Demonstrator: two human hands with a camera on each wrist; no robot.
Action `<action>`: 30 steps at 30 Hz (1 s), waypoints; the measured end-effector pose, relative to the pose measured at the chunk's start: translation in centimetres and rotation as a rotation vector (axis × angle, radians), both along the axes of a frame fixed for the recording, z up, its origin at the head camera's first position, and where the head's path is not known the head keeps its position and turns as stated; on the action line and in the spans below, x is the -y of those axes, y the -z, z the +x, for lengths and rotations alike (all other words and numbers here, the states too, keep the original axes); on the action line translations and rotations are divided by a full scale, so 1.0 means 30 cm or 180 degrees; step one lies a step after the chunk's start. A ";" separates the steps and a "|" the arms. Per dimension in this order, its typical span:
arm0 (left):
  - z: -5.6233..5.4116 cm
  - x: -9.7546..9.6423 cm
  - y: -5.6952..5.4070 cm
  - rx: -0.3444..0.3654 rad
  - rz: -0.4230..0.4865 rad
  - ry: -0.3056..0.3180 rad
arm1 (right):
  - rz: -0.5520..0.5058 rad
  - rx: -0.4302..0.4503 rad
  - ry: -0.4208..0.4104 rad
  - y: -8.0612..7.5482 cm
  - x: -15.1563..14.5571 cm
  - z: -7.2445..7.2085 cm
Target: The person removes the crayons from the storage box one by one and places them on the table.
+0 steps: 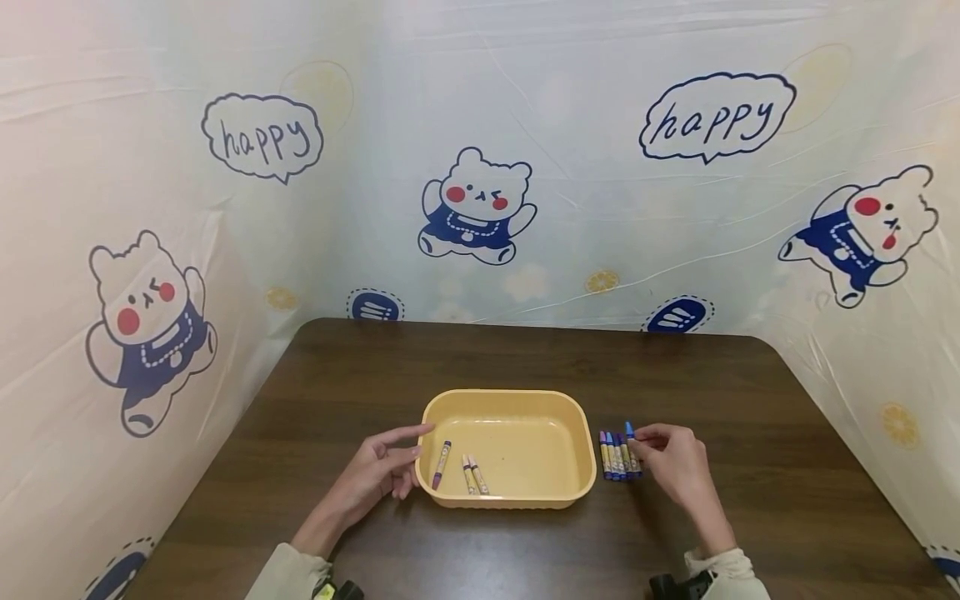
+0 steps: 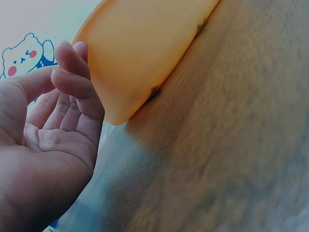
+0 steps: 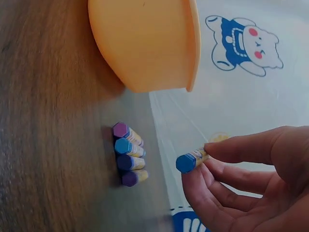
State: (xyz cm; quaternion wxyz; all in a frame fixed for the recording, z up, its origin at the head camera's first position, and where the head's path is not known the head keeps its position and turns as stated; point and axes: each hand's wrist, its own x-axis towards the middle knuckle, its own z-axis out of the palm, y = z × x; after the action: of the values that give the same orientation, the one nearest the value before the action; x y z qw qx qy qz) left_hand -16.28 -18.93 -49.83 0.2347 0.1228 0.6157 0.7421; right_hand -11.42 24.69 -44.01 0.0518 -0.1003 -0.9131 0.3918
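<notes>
My right hand (image 1: 678, 462) pinches a blue crayon (image 3: 190, 161) between thumb and fingers, just right of the tray. Beside it on the table lies a short row of crayons (image 3: 129, 153) with purple, light blue and dark blue ends; in the head view the held crayon is at the row's right end. My left hand (image 1: 375, 468) is at the left side of the yellow tray (image 1: 510, 502), its fingertips touching the wall near the rim, with fingers loosely bent. Inside the tray, a dark purple crayon (image 1: 442, 465) lies at the left, near two paler-ended crayons (image 1: 475, 475).
The tray stands on a dark wooden table (image 1: 510, 550). Behind and around the table hangs a pale curtain (image 1: 585, 233) printed with bears and the word "happy". A dark device (image 1: 681, 586) is strapped to the right wrist.
</notes>
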 end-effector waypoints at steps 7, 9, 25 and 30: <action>0.000 0.000 0.005 -0.0009 -0.0026 -0.0005 | -0.0208 0.0215 -0.0012 0.042 -0.027 -0.025; 0.000 0.000 0.007 -0.0021 -0.0026 -0.0002 | -0.0181 0.0218 0.0006 0.054 -0.035 -0.031; 0.000 0.002 0.004 0.0012 -0.0065 -0.0027 | -0.0090 0.0443 -0.0030 0.101 -0.050 -0.058; -0.001 0.003 0.004 0.0010 -0.0068 -0.0028 | -0.0077 0.0439 -0.0037 0.106 -0.052 -0.062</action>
State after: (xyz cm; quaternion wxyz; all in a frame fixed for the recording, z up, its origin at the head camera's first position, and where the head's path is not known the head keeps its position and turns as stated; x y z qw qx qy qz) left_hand -16.31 -19.01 -49.95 0.2337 0.1165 0.6237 0.7368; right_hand -13.28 26.25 -47.19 -0.0148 -0.1223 -0.9103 0.3952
